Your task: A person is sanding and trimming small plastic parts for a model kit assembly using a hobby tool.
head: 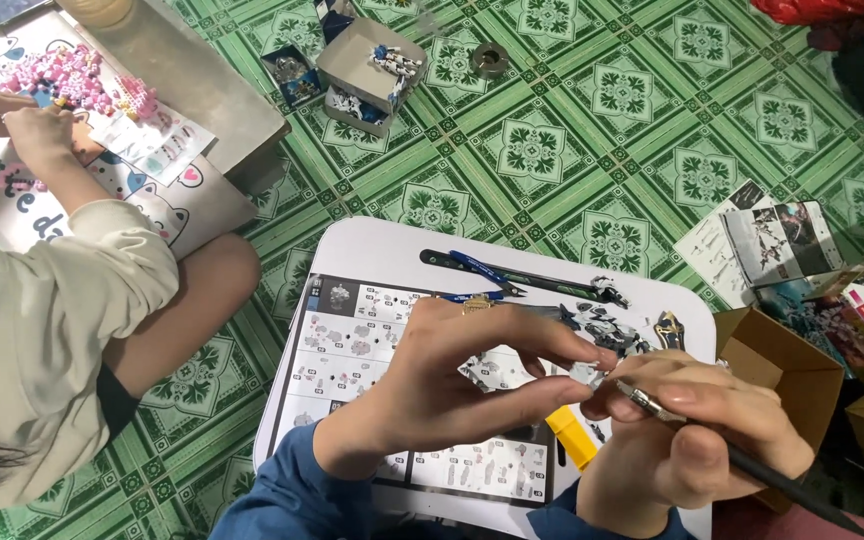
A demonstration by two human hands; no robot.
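Left hand: the left hand (452,370) sits in the lower middle of the frame. Its thumb and fingers are pinched on a tiny grey part (586,375), which is held up above the board so the tool can reach it.

Right hand: the right hand (697,425) is in the lower right. Its fingers are wrapped tight around a thin knife (727,450), held like a pencil. The metal tip points left and touches the tiny grey part, likely so that small cuts stay steady.

White board: the white board (372,245) lies on the floor under both hands. It seems to give a flat, hard place to work.

Picture guide: a paper guide (352,345) lies flat on the board, just under the left hand, where it is easy to look at.

Small pieces: a pile of small pieces (617,325) sits on the board near the hands, close enough to grab.

Other tools: a blue tool (487,268) lies along the top edge of the board, out of the way. Something yellow (574,438) pokes out between the two hands; what it is cannot be told.

Brown box: an open brown box (782,370) stands just right of the board.

Green floor: the green floor (552,150) has flower squares all over it.

Other person: in the upper left, another person's hands (12,120) work on a pink block toy (62,75).
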